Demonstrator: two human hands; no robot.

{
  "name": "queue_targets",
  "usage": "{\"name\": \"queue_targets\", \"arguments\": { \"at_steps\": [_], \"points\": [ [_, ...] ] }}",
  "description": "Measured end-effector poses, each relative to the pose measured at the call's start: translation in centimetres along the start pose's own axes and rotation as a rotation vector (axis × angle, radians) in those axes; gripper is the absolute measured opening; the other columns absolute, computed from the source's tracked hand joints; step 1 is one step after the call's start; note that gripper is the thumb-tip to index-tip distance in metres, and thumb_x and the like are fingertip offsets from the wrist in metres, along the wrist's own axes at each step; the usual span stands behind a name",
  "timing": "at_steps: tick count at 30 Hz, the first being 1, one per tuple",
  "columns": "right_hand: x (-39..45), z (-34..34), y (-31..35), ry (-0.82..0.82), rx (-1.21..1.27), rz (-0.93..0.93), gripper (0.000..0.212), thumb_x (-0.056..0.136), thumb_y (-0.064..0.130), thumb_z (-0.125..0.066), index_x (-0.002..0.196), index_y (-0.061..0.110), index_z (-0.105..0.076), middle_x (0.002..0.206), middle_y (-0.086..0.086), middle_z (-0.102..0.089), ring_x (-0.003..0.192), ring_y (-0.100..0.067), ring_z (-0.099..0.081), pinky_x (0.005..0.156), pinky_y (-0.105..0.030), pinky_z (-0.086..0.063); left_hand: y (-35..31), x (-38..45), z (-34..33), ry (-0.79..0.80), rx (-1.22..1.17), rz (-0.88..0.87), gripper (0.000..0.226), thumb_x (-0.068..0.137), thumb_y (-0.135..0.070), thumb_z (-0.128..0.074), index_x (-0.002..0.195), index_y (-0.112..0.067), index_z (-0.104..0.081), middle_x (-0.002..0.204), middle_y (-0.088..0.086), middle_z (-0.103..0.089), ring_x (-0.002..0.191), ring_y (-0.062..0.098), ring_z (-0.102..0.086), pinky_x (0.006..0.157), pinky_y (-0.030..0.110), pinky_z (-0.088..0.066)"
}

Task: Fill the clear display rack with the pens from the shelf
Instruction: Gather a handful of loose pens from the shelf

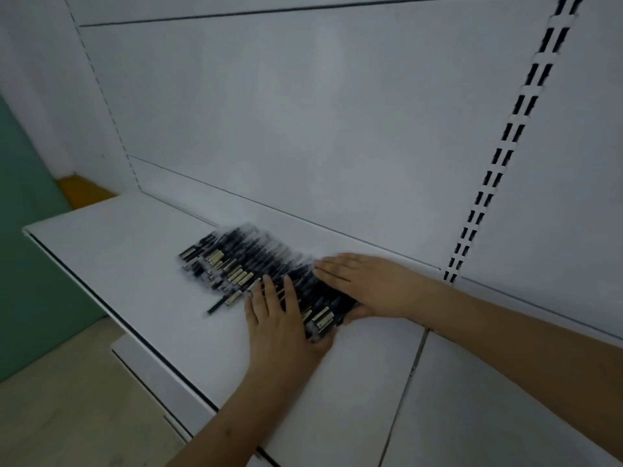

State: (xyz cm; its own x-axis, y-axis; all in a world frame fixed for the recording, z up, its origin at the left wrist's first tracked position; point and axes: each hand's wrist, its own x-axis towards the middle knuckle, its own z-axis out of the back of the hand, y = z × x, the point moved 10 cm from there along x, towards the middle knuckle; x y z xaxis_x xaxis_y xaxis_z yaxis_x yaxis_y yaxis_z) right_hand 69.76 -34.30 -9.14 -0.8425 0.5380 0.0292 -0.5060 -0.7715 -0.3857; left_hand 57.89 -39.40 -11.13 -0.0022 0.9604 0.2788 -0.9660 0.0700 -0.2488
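Head view, lower centre of frame: pens (256,264) are lying in a dense dark row on the white shelf (135,244), packed side by side. Each pen's long axis is running from lower left to upper right of the frame, while the row as a whole is stretching from centre frame down toward the lower right.

Left hand (283,318) is lying flat on the near end of the row, fingers straight and slightly spread, pressing on the barrels rather than curling round any. Right hand (367,284) is resting flat against the far, right-hand flank of the same end, fingers straight and together, pointing left. Neither hand is gripping a pen.

Judgement: both hands are bracketing the same batch at the row's lower-right end, so a gather would be squeezing across the barrels, not along them. One stray pen (219,303) is lying just left of the left hand.

Clear display rack: not in view.

Writing: pale bands on some pens, too blurred to read.
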Motion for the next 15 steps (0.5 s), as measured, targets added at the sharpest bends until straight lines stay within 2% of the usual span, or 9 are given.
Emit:
{"name": "queue_targets", "arguments": {
  "at_steps": [4, 9, 15],
  "points": [
    [2.5, 0.2, -0.7, 0.02, 0.037, -0.006, 0.099, 0.082, 0.074, -0.034, 0.152, 0.005, -0.03, 0.156, -0.013, -0.034, 0.143, -0.024, -0.037, 0.119, -0.04, -0.015, 1.5, 0.9, 0.3, 0.001, -0.045, 0.021, 0.115, 0.073, -0.085, -0.037, 0.153, -0.018, 0.011, 0.162, 0.017, 0.002, 0.149, 0.031, 0.005, 0.12, 0.044, 0.002],
    [4.8, 0.2, -0.8, 0.069, 0.087, 0.01, 0.104, 0.085, 0.066, -0.057, 0.157, 0.01, -0.006, 0.164, -0.007, -0.005, 0.152, -0.018, -0.01, 0.118, -0.026, 0.009, 2.7, 2.1, 0.6, 0.008, -0.052, 0.019, 0.113, 0.073, -0.082, -0.042, 0.154, -0.019, 0.006, 0.161, 0.012, -0.008, 0.149, 0.03, -0.003, 0.121, 0.044, -0.01],
    [6.7, 0.9, -0.6, 0.065, 0.14, -0.035, 0.102, 0.085, 0.063, -0.061, 0.157, 0.011, -0.009, 0.165, -0.008, -0.009, 0.151, -0.019, -0.016, 0.12, -0.026, 0.001, 4.1, 3.1, 1.3, -0.055, -0.012, -0.011, 0.109, 0.071, -0.082, -0.04, 0.154, -0.02, -0.007, 0.156, 0.007, -0.026, 0.144, 0.028, -0.019, 0.116, 0.042, -0.021]
  ]
}}
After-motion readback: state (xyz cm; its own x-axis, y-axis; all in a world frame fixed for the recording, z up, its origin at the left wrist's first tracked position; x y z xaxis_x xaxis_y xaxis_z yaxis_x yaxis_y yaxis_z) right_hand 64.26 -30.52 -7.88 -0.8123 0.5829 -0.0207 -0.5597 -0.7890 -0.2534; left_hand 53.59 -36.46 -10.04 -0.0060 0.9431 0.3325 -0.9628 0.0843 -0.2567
